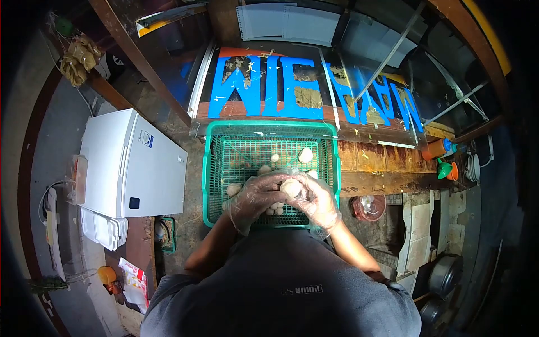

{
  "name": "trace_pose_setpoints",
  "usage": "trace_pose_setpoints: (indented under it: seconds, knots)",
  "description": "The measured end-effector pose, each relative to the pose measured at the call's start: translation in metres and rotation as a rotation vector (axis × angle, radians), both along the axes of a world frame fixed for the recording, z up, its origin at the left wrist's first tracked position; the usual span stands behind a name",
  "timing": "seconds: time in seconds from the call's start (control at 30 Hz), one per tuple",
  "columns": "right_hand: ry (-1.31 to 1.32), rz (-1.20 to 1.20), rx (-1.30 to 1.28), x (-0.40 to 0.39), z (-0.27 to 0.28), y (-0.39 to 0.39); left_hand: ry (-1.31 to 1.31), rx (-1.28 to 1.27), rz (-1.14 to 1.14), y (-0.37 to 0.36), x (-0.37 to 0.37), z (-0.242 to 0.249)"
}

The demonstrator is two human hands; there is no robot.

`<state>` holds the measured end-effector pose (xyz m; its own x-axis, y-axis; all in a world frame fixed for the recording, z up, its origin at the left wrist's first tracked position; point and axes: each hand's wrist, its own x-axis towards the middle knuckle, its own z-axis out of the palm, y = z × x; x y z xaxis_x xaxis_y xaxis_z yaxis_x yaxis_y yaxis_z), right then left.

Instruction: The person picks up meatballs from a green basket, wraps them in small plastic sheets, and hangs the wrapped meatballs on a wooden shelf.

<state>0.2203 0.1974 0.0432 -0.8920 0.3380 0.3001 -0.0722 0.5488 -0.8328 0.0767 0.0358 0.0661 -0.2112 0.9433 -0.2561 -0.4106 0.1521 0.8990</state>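
Observation:
Both hands wear clear plastic gloves and meet over a green plastic basket [206,185]. Between them is a whitish round ball [291,188]. My left hand [255,196] has its fingers pressed against the ball's left side. My right hand [318,203] curls round the ball from the right. Several similar whitish balls lie on the basket's mesh floor, among them a large one [305,155] at the back right, a small one [274,158] near the middle and another [233,190] at the left. A cluster of small pieces [274,209] shows below the hands.
A white freezer [154,163] stands at the left, with white trays [105,227] below it. Behind the basket is a glass panel with blue lettering [269,84]. A wooden counter [382,168] runs to the right, holding a green funnel [444,168]. A reddish bowl [369,208] sits lower right.

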Motion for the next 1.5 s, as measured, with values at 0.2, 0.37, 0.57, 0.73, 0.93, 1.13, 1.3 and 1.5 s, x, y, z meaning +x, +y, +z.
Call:
trace_pose_setpoints:
  seconds: [0.2,0.37,0.57,0.73,0.93,1.13,1.3,1.5]
  knots:
    - [-0.007,0.007,-0.048,0.002,0.001,-0.003,0.051,0.073,0.035,0.000,0.002,-0.012]
    - [0.023,0.002,-0.045,0.001,0.003,-0.006,0.030,0.070,0.079,-0.002,0.002,-0.012]
    - [-0.058,-0.014,-0.092,0.007,-0.007,-0.006,0.161,0.193,0.101,-0.008,0.008,-0.021]
    - [-0.117,-0.042,-0.346,0.007,-0.015,-0.015,0.134,0.088,0.170,-0.005,0.011,-0.034]
    - [-0.130,0.013,-0.926,0.008,-0.028,-0.011,0.160,0.003,0.125,-0.005,0.012,-0.029]
    - [-0.181,-0.100,-0.338,0.008,-0.014,-0.013,0.193,0.136,0.133,-0.007,0.006,-0.047]
    - [-0.095,-0.079,-0.139,0.006,-0.018,-0.016,-0.057,-0.023,0.203,-0.012,0.011,-0.045]
    - [-0.134,-0.029,-0.187,0.006,0.007,-0.011,-0.106,0.092,0.172,-0.007,0.005,-0.040]
